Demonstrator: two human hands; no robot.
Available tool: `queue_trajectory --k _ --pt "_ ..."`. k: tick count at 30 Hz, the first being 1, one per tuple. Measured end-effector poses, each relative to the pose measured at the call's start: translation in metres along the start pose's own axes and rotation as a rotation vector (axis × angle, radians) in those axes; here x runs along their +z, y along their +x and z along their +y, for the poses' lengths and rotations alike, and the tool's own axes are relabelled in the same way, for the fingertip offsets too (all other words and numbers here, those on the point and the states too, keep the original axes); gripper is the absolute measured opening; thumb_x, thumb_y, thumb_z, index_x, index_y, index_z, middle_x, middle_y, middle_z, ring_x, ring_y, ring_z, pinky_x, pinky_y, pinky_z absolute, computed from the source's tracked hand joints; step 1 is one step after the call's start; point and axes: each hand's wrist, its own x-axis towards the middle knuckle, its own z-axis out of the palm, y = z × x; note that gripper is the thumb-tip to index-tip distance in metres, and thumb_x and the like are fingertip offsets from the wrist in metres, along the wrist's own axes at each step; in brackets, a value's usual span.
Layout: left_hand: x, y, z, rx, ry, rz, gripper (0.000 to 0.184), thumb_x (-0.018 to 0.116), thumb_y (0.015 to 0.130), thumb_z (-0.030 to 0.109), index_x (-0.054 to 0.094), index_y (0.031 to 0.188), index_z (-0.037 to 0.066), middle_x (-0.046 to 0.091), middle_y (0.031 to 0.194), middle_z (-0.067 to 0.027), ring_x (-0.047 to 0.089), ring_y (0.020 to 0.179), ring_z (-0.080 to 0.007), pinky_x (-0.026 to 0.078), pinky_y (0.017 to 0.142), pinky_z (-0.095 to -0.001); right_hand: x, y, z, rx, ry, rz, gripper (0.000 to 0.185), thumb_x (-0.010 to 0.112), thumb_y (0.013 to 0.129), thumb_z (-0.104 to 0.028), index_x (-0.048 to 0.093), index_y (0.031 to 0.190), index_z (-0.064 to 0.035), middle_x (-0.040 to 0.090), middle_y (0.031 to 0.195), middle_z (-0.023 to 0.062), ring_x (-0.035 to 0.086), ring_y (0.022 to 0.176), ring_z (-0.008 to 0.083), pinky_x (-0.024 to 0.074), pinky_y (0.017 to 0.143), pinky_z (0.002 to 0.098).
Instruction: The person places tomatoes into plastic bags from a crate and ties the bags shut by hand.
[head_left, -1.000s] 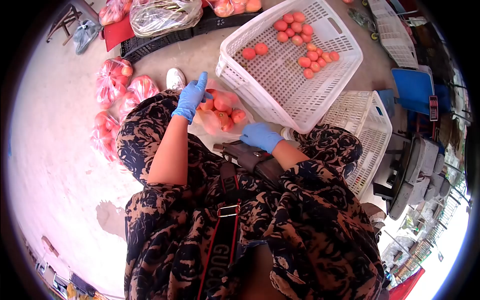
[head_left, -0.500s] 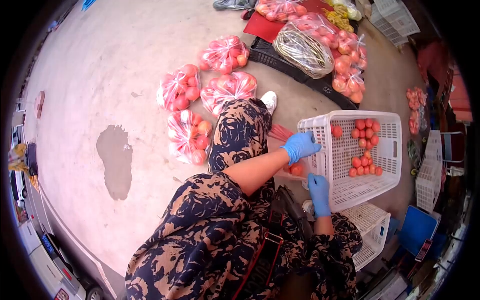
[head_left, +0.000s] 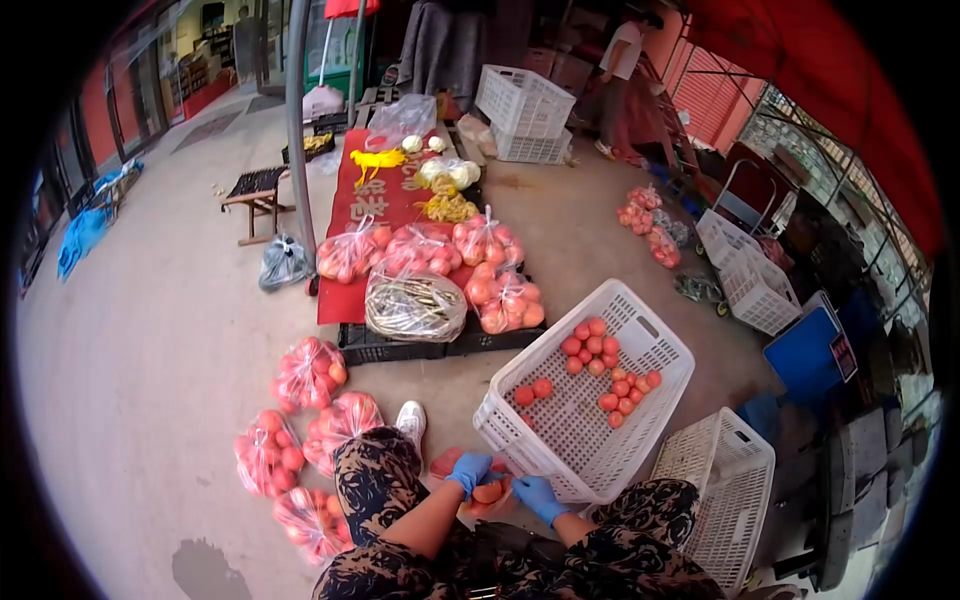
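Between my knees is a clear plastic bag with a few tomatoes inside. My left hand, in a blue glove, is closed at the bag's upper left edge. Opposite it, my right hand, also gloved in blue, has its fingers pinched on the right edge of the bag. Just beyond my hands a white plastic crate stands tilted, its open top facing me. Several loose tomatoes lie in it. The fingertips of both hands are small and partly hidden.
Several filled tomato bags sit on the ground to the left. Ahead, a low stand bears more bags and vegetables. Another white crate is by my right knee. A metal pole rises at the left, and a person stands far back.
The view has tilted up and turned, showing the stand and the area behind it. My left hand has moved off the crate's side and is closer to my right hand over the bag.
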Motion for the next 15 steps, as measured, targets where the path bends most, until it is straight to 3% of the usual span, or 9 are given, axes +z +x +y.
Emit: queue_trajectory --k 2,4,7,9,10,13,14,15 --pt "-0.001 -0.02 0.01 -0.412 -0.848 -0.149 0.022 0.046 0.081 0.016 0.058 0.089 -0.002 0.065 0.085 -0.0186 0.064 0.075 -0.03 0.051 0.062 -0.0386 0.004 -0.002 0.004 0.073 0.247 -0.064 0.036 0.056 0.084 -0.036 0.064 0.078 -0.0019 0.063 0.071 0.0113 0.059 0.064 0.0185 0.0468 0.064 0.0318" --pt "0.002 -0.018 0.005 -0.425 -0.825 -0.204 0.018 0.048 0.082 0.015 0.059 0.082 0.001 0.064 0.078 -0.014 0.062 0.07 -0.025 0.048 0.058 -0.036 0.012 0.006 0.024 0.154 0.449 -0.064 0.035 0.056 0.084 -0.036 0.065 0.079 -0.0023 0.064 0.071 0.0086 0.058 0.063 0.0159 0.0466 0.063 0.0299" --pt "0.011 -0.008 -0.009 -0.478 -0.781 -0.332 0.018 0.05 0.082 0.015 0.062 0.071 0.006 0.061 0.067 -0.0071 0.059 0.063 -0.0176 0.045 0.054 -0.0321 0.024 0.017 0.037 -0.201 0.035 -0.061 0.034 0.054 0.085 -0.035 0.065 0.079 -0.004 0.064 0.07 0.0081 0.058 0.061 0.0151 0.0474 0.061 0.0288" --pt "0.014 -0.003 -0.036 -0.526 -0.764 -0.398 0.022 0.052 0.083 0.015 0.063 0.065 0.01 0.06 0.06 -0.0025 0.057 0.057 -0.0126 0.043 0.05 -0.0295 0.018 0.007 0.016 -0.019 0.09 -0.212 0.036 0.051 0.086 -0.036 0.064 0.078 -0.0042 0.063 0.072 0.0081 0.058 0.057 0.0171 0.0482 0.058 0.0304" --pt "0.018 0.008 -0.053 -0.538 -0.771 -0.418 0.02 0.048 0.084 0.015 0.06 0.07 0.007 0.059 0.064 -0.0066 0.058 0.061 -0.0173 0.046 0.054 -0.0317 0.013 0.001 0.008 0.064 0.118 -0.295 0.037 0.049 0.087 -0.037 0.064 0.077 -0.0044 0.063 0.073 0.0081 0.057 0.056 0.0181 0.0485 0.056 0.0312" --pt "0.056 0.07 -0.145 -0.556 -0.848 -0.495 0.021 0.037 0.088 0.014 0.052 0.087 -0.002 0.058 0.079 -0.0188 0.062 0.072 -0.0313 0.053 0.065 -0.0382 0.043 0.024 0.061 0.024 0.528 -0.324 0.036 0.047 0.086 -0.039 0.06 0.083 -0.0054 0.061 0.071 0.0102 0.056 0.051 0.0198 0.0481 0.048 0.0349" --pt "0.05 0.078 -0.156 -0.191 -0.454 -0.622 0.019 0.041 0.087 0.016 0.052 0.082 0.001 0.057 0.075 -0.0155 0.059 0.068 -0.0273 0.05 0.062 -0.0364 0.034 0.02 0.054 0.098 0.557 -0.348 0.033 0.047 0.087 -0.036 0.058 0.085 -0.0048 0.06 0.068 0.0101 0.056 0.052 0.0194 0.0481 0.048 0.0343" --pt "0.044 0.086 -0.166 0.175 -0.066 -0.607 0.018 0.044 0.086 0.017 0.052 0.077 0.004 0.056 0.07 -0.0121 0.056 0.065 -0.0233 0.047 0.059 -0.0347 0.018 0.01 0.042 0.172 0.585 -0.375 0.031 0.048 0.087 -0.034 0.056 0.088 -0.0043 0.059 0.065 0.01 0.057 0.052 0.0191 0.0481 0.047 0.0337"
